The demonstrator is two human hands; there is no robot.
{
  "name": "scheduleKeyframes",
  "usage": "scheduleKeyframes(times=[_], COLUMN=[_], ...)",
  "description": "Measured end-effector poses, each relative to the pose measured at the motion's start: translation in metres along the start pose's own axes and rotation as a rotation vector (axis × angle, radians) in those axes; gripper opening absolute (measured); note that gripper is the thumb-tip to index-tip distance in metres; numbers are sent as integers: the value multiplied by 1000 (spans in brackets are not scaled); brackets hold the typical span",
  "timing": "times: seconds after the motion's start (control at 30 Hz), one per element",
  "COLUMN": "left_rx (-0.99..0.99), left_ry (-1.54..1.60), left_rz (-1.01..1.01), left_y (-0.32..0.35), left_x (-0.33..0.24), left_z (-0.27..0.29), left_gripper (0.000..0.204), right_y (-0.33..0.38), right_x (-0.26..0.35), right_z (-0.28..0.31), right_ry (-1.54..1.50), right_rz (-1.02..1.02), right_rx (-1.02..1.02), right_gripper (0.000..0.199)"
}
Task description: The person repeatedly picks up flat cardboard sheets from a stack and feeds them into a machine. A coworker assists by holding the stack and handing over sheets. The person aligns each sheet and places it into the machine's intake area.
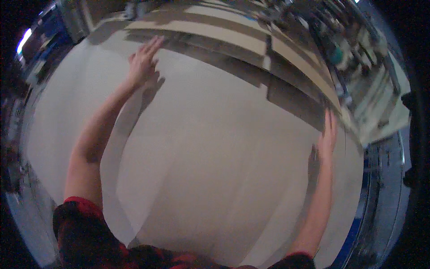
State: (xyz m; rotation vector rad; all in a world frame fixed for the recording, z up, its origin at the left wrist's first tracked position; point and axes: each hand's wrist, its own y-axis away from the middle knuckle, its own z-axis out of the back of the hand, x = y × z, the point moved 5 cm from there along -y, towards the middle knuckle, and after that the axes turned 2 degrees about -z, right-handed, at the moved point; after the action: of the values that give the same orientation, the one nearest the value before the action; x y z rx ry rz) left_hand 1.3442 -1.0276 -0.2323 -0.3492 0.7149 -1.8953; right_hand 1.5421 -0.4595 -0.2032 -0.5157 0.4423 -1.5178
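Observation:
A flat cardboard piece (295, 58) with long tan panels and a slot between them lies across the far side of a broad pale surface (201, 134). Its near edge stands a little off that surface and throws a dark shadow. My left hand (144, 62) reaches to the left part of this edge, fingers stretched out, the fingertips at the cardboard. At the right corner, my right hand (328, 134) has its fingers straight and pointing away from me, their tips against the cardboard. Neither hand is wrapped round anything. Blur hides the exact contact.
Beyond the cardboard at the far right is a blurred clutter of things, with a small teal object (336, 56) among them. A pale green surface (380, 114) lies below it. Blue and grey structures line the right side, and blurred items run along the left rim.

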Motion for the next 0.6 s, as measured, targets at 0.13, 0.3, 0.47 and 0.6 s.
scheduleKeyframes(times=[0.13, 0.3, 0.47, 0.6], left_rx=[114, -119, -417, -349], left_ry=[-167, -678, 647, 616], left_rz=[256, 964, 1254, 1535], left_y=[191, 476, 647, 670], left_x=[45, 70, 98, 122], left_z=[146, 356, 406, 402], left_gripper=[68, 54, 12, 28], right_y=[161, 285, 308, 338], right_x=[62, 215, 382, 417], right_z=[70, 225, 339, 358], right_ry=[-332, -240, -385, -438], right_rz=[-348, -656, -419, -376], right_rx=[275, 583, 617, 605], right_gripper=[54, 50, 49, 48])
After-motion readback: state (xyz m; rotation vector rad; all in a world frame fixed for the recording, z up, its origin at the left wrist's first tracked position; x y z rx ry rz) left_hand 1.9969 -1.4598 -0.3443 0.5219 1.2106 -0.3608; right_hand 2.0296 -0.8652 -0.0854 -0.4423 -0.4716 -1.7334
